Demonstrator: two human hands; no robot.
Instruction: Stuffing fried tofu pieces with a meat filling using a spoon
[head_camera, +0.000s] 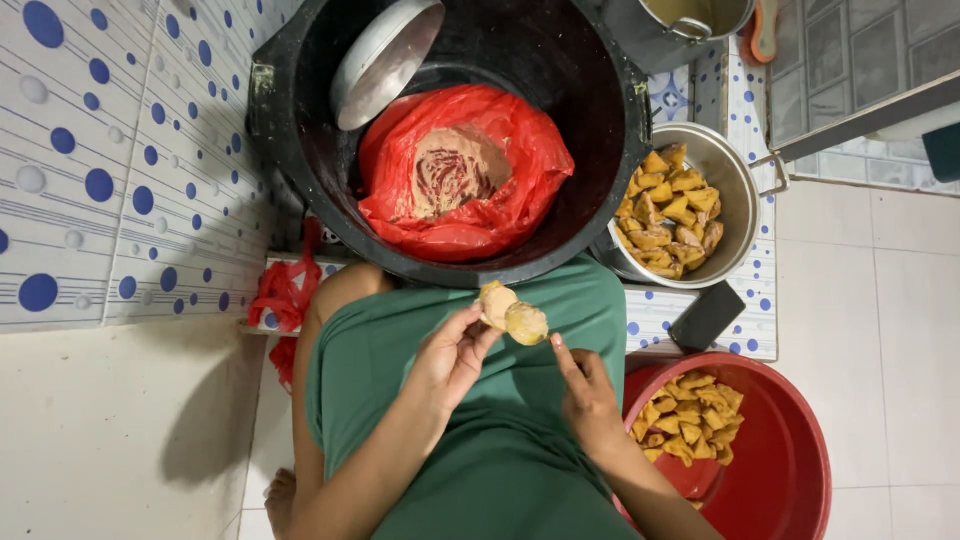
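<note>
1. The left hand (452, 352) is pinching a pale yellow fruit piece (511, 313) between thumb and fingertips, so its grip is closing on the piece's left end.
2. The piece is sticking out up and to the right of that hand, just below the rim of the black tub (620, 130) and over the green lap (500, 440).
3. The right hand (588, 392) is hovering just below and right of the piece, not touching it; its forefinger is pointing up toward it and the other fingers are curling loosely, holding nothing.
4. Inside the tub a red bag (520, 170) is lying open around a brownish heap, with a metal lid (385, 60) leaning against the tub's inner wall.
5. Right of the tub a steel pot (735, 190) is holding yellow chunks; below it, beside the right forearm, a red basin (790, 470) is holding more.
6. The heap's makeup is hard to make out, the tub's top is cut off by the frame, and the basin's lower edge is running out of view.
</note>
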